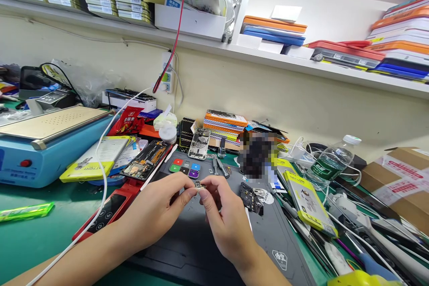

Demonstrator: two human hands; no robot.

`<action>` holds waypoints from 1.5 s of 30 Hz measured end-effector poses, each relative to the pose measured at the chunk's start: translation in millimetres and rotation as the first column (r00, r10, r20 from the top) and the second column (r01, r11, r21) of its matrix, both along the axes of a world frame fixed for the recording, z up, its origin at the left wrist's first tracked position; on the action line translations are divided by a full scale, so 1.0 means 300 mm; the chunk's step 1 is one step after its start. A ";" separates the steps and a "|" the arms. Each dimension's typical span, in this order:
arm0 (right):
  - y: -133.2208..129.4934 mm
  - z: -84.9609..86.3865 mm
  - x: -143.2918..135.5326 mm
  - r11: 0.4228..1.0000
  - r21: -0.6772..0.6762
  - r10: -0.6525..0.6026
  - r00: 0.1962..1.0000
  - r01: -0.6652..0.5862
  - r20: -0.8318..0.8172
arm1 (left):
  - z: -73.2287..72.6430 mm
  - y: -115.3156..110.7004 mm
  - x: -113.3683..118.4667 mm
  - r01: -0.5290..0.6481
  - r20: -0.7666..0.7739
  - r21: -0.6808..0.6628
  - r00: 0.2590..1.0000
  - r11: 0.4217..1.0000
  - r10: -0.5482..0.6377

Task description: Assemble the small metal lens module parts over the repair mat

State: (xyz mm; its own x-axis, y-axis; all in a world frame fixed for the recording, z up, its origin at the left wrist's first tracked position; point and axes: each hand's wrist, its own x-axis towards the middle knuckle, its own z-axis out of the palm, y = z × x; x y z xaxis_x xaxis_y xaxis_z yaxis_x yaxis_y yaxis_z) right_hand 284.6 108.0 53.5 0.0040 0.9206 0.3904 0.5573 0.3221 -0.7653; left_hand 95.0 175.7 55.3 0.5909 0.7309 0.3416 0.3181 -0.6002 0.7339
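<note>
A tiny metallic part (199, 186), too small to identify, is held above the dark grey work mat (197, 237). My left hand (164, 205) pinches its left side between thumb and forefinger. From the right, my right hand (224, 219) grips the same part with thumb and forefinger. Just beyond the fingertips, colored squares (185, 167) and grey tweezers-like tools (219, 166) lie on the mat. An opened phone (146, 160) rests to the left, and a phone frame (199, 144) stands farther back. Black phone pieces (251, 197) lie right of my right hand.
A blue machine (50, 147) and a red device (107, 212) are at left, with a white cable (104, 178) crossing over. Yellow battery boxes (310, 203), a water bottle (331, 163), tools and a cardboard box (400, 187) crowd the right. A loaded shelf (208, 51) hangs above.
</note>
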 end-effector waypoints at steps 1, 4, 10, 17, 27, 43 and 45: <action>-0.001 0.001 0.000 1.000 -0.001 0.001 1.000 -0.001 0.001 | 0.001 0.000 0.000 0.002 0.000 -0.003 1.000 1.000 -0.002; -0.003 0.004 0.001 1.000 -0.007 -0.001 1.000 0.001 0.001 | 0.003 -0.002 -0.001 0.008 0.001 -0.009 1.000 1.000 -0.008; -0.002 0.005 0.006 1.000 -0.007 -0.003 1.000 0.003 -0.005 | 0.004 0.000 0.001 0.000 0.003 -0.010 1.000 1.000 0.000; -0.002 0.004 0.003 1.000 -0.011 -0.006 1.000 0.006 0.002 | 0.001 0.003 0.002 0.006 0.005 -0.002 1.000 1.000 -0.006; -0.001 0.001 0.003 1.000 -0.002 -0.006 1.000 0.006 0.003 | -0.002 0.003 0.002 0.001 -0.004 -0.001 1.000 1.000 -0.002; 0.005 0.000 -0.001 1.000 -0.011 -0.006 1.000 0.006 0.001 | -0.003 0.003 0.000 0.004 -0.005 -0.002 1.000 1.000 -0.004; 0.003 0.002 0.000 1.000 -0.011 -0.006 1.000 0.006 0.003 | -0.004 0.002 0.000 0.001 -0.006 0.001 1.000 1.000 -0.001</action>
State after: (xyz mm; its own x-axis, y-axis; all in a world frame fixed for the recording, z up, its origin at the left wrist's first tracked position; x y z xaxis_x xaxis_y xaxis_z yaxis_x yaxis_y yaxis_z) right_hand 284.6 108.9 54.1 0.0086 0.9247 0.3806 0.5612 0.3106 -0.7672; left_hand 94.9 176.3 54.1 0.5937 0.7298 0.3389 0.3213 -0.6012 0.7317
